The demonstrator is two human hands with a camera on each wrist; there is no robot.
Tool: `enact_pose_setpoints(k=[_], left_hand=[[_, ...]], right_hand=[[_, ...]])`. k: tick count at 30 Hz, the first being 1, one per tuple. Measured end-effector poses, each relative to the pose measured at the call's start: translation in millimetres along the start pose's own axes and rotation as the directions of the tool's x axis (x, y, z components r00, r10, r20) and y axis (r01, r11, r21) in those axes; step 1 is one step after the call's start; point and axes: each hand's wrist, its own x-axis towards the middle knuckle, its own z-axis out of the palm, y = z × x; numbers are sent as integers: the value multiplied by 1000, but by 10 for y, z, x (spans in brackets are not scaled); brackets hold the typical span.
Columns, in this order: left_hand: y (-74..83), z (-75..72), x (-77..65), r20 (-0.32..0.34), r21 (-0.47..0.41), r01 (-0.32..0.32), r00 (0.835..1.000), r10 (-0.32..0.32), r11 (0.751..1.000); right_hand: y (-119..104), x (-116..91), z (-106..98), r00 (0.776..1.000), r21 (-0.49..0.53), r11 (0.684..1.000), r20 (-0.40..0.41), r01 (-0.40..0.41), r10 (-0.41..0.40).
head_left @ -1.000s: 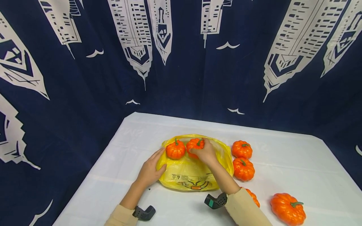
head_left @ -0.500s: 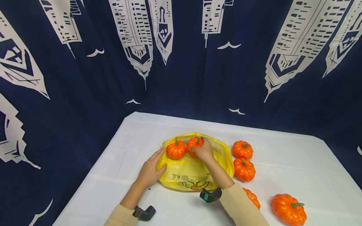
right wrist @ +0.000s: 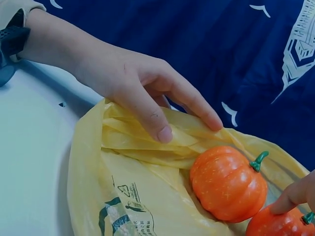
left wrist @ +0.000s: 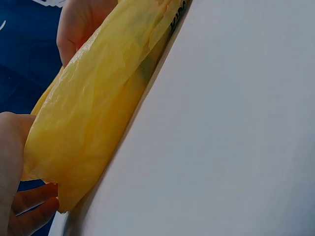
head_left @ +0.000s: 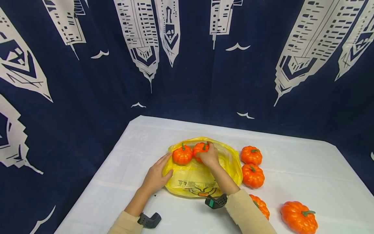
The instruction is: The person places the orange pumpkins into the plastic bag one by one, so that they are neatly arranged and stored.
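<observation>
In the head view a yellow plastic bag (head_left: 193,182) lies with its mouth spread on the white table. My left hand (head_left: 157,175) rests against its left edge, thumb apart and fingers fairly straight. In the right wrist view the left thumb reaches over the bag's rim. My right hand (head_left: 208,156) reaches into the bag and grips an orange toy pumpkin (head_left: 199,149) with a green stem. Another pumpkin (right wrist: 226,183) sits just left of it in the bag. The left wrist view shows mostly the bag's yellow side (left wrist: 93,123); the pumpkins are hidden there.
Right of the bag, two pumpkins (head_left: 252,155) touch each other. Another pumpkin (head_left: 261,208) is partly covered by the right sleeve, and a larger one (head_left: 298,217) lies at the near right. A dark blue printed cloth (head_left: 187,81) hangs behind the table (head_left: 304,162).
The right hand and its gripped pumpkin have shifted slightly left inside the bag, and the right forearm has moved left. The left hand stays at the bag's edge.
</observation>
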Motion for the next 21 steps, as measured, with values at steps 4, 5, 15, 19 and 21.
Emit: enact_pose_setpoints(k=[4,5,15,19,21], left_hand=[[3,-1,-7,4,-2,2,1000,-2,1000],[3,-1,-9,4,-1,3,1000,-3,1000],[1,-4,-6,8,2,2,1000,-2,1000],[1,-4,-6,7,4,1,1000,-1,1000],[2,-6,-4,4,6,0,1000,0,1000]], right_hand=[[31,18,16,1000,5,1000,-6,-12,12],[35,22,20,1000,9,1000,-8,-12,12],[67,23,49,1000,73,997,-28,4,-2],[84,29,65,999,89,996,-40,5,-2],[91,27,71,999,101,995,-44,3,2]])
